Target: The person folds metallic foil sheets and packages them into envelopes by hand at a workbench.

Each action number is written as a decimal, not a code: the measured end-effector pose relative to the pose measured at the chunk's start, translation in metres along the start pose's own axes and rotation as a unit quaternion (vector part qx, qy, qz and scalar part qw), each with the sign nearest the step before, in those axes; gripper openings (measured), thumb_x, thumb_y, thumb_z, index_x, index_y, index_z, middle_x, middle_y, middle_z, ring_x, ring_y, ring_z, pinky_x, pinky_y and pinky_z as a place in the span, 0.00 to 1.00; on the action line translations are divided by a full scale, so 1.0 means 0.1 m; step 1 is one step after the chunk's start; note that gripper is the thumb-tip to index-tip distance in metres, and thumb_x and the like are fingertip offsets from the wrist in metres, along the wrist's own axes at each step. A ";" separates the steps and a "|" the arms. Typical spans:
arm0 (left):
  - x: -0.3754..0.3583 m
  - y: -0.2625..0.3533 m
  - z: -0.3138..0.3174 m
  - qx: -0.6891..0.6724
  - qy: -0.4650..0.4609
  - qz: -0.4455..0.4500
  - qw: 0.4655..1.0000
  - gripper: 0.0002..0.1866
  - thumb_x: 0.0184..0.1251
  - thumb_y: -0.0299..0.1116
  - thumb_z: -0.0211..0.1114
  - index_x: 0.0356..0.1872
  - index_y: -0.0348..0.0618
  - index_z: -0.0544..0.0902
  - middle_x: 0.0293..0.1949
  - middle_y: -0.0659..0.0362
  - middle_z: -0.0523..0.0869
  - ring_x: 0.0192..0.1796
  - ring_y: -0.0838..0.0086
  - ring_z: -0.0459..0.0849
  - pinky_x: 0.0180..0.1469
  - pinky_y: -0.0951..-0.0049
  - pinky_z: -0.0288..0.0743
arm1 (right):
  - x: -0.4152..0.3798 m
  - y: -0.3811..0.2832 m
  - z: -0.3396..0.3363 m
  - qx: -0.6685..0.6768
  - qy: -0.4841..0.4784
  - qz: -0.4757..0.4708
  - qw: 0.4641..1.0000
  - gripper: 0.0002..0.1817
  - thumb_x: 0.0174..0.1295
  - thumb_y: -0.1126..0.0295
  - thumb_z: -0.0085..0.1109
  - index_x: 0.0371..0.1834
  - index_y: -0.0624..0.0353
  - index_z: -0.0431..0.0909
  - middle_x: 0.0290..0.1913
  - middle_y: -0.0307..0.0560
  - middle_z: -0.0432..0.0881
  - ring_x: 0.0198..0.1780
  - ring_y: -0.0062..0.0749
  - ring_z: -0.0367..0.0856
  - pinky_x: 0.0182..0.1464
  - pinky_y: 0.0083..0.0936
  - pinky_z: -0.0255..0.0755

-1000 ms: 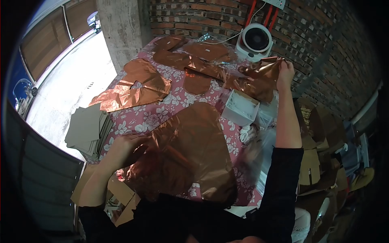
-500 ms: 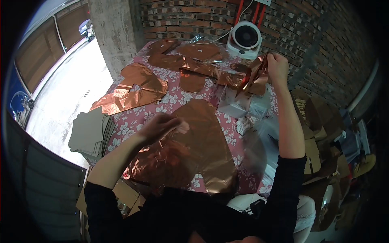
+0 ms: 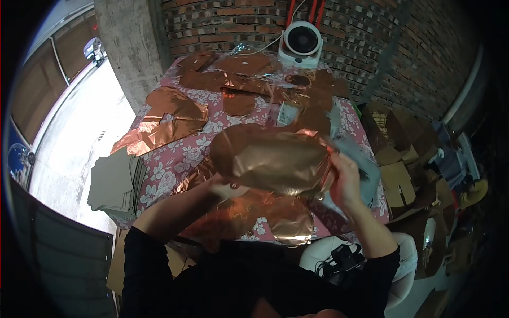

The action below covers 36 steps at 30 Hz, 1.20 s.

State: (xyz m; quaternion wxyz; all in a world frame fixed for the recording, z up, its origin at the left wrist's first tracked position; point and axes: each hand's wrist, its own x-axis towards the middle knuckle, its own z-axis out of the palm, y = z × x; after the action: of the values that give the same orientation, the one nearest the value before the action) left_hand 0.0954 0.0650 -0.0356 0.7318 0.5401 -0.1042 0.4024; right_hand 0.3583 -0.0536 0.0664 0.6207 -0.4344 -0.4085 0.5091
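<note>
A flat, copper-coloured foil balloon (image 3: 275, 159) with a rounded left end is held up above the table. My right hand (image 3: 344, 177) is closed on its right edge, where the foil creases. At the lower left edge is my left hand (image 3: 225, 188), partly hidden by the foil, its visible fingers curled against it. Below lies another flat copper foil piece (image 3: 289, 220), crumpled and shiny toward its left.
A ring-like copper foil piece (image 3: 183, 114) lies on the flowered tablecloth (image 3: 154, 183), with more foil pieces at the back. Grey cards (image 3: 114, 180) are stacked at left. A white fan (image 3: 302, 45) stands by the brick wall. Cardboard boxes (image 3: 397, 183) sit at right.
My right hand has come down and toward me from the back right, bringing a foil balloon, which is now spread out flat. My left hand has moved in under its left part.
</note>
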 end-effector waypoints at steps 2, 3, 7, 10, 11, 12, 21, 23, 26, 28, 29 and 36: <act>0.09 0.44 0.34 -0.234 0.080 -0.105 0.963 0.41 0.70 0.50 0.65 0.74 0.38 0.59 0.68 0.50 0.73 0.72 0.56 0.68 0.75 0.56 0.61 | -0.18 0.18 -0.04 0.054 -0.035 0.030 0.997 0.12 0.71 0.67 0.51 0.33 0.61 0.78 0.31 0.43 0.83 0.30 0.20 0.79 0.34 0.20 0.75; 0.20 0.60 0.42 -0.077 -0.038 -0.145 0.986 0.44 0.66 0.52 0.69 0.74 0.37 0.60 0.70 0.47 0.70 0.73 0.55 0.67 0.76 0.53 0.58 | -0.26 0.25 -0.04 0.108 -0.075 0.059 0.990 0.12 0.71 0.67 0.51 0.33 0.61 0.78 0.32 0.44 0.84 0.30 0.21 0.80 0.34 0.21 0.76; 0.02 0.97 0.69 0.283 0.028 -0.102 0.953 0.53 0.43 0.56 0.83 0.66 0.29 0.71 0.62 0.46 0.79 0.64 0.63 0.78 0.72 0.57 0.63 | -0.46 0.48 0.09 0.138 -0.054 0.091 0.985 0.11 0.72 0.68 0.50 0.34 0.62 0.79 0.33 0.44 0.84 0.33 0.24 0.82 0.38 0.24 0.78; -0.31 1.00 0.29 0.197 -0.019 -0.313 0.929 0.29 0.60 0.38 0.69 0.60 0.30 0.78 0.57 0.47 0.83 0.57 0.67 0.83 0.62 0.68 0.74 | -0.58 0.38 0.34 0.162 -0.016 0.170 0.972 0.10 0.73 0.70 0.49 0.38 0.64 0.78 0.36 0.45 0.84 0.35 0.28 0.83 0.43 0.29 0.80; -0.34 1.04 0.33 0.198 -0.019 -0.313 0.929 0.29 0.60 0.38 0.69 0.60 0.30 0.78 0.57 0.47 0.83 0.57 0.67 0.83 0.62 0.68 0.74 | -0.55 0.46 0.30 0.142 -0.031 0.183 0.972 0.09 0.72 0.71 0.49 0.40 0.64 0.78 0.36 0.43 0.83 0.37 0.29 0.84 0.46 0.31 0.82; -0.28 1.17 0.58 0.312 0.014 -0.373 0.873 0.26 0.63 0.36 0.65 0.60 0.31 0.79 0.55 0.47 0.83 0.56 0.67 0.83 0.61 0.68 0.74 | -0.51 0.50 0.29 0.143 -0.033 0.184 0.972 0.09 0.72 0.71 0.49 0.40 0.64 0.78 0.36 0.43 0.83 0.37 0.29 0.84 0.46 0.31 0.82; -0.70 1.38 0.38 0.445 0.078 -0.369 0.812 0.15 0.65 0.27 0.62 0.52 0.36 0.84 0.38 0.56 0.85 0.39 0.77 0.83 0.38 0.74 0.77 | 0.04 0.91 0.45 -0.005 -0.116 0.167 0.979 0.07 0.66 0.74 0.59 0.45 0.63 0.80 0.36 0.41 0.85 0.35 0.22 0.82 0.39 0.20 0.76; -0.76 1.40 0.26 0.277 0.226 -0.497 0.791 0.09 0.66 0.28 0.62 0.42 0.36 0.85 0.28 0.61 0.82 0.29 0.80 0.80 0.28 0.76 0.73 | 0.06 0.99 0.55 -0.021 -0.114 0.175 0.978 0.02 0.67 0.75 0.59 0.38 0.60 0.80 0.30 0.40 0.84 0.27 0.22 0.81 0.30 0.21 0.74; -0.74 1.55 0.34 0.453 0.162 -0.476 0.736 0.11 0.61 0.29 0.66 0.41 0.34 0.86 0.26 0.60 0.83 0.25 0.77 0.80 0.29 0.75 0.75 | 0.04 0.95 0.63 -0.076 -0.104 0.200 0.971 0.03 0.67 0.73 0.59 0.37 0.60 0.81 0.30 0.41 0.84 0.26 0.23 0.81 0.27 0.23 0.74; -0.80 1.54 0.28 0.417 0.180 -0.470 0.757 0.10 0.61 0.29 0.66 0.39 0.33 0.87 0.27 0.59 0.84 0.25 0.78 0.81 0.29 0.75 0.76 | 0.02 0.92 0.65 -0.080 -0.107 0.212 0.968 0.05 0.69 0.71 0.59 0.40 0.61 0.80 0.30 0.43 0.84 0.25 0.24 0.81 0.26 0.23 0.74; -0.82 1.54 0.26 0.383 0.198 -0.461 0.776 0.10 0.61 0.30 0.67 0.37 0.33 0.87 0.27 0.58 0.85 0.26 0.78 0.81 0.29 0.74 0.76 | 0.01 0.90 0.65 -0.084 -0.113 0.221 0.965 0.07 0.70 0.69 0.58 0.42 0.62 0.79 0.29 0.44 0.84 0.24 0.26 0.81 0.25 0.24 0.75; -0.84 1.54 0.15 0.484 0.164 -0.450 0.733 0.07 0.63 0.30 0.66 0.31 0.36 0.85 0.22 0.62 0.81 0.24 0.80 0.79 0.27 0.73 0.73 | -0.24 0.52 0.50 -0.105 -0.035 0.193 0.975 0.15 0.74 0.65 0.50 0.52 0.67 0.74 0.30 0.53 0.85 0.25 0.31 0.83 0.26 0.23 0.76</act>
State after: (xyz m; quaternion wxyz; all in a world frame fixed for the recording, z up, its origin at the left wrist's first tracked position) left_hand -0.0629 0.0260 0.0299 0.4730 0.7305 0.4813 0.1049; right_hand 0.2934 -0.0656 0.0299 0.4470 -0.5494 -0.3899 0.5886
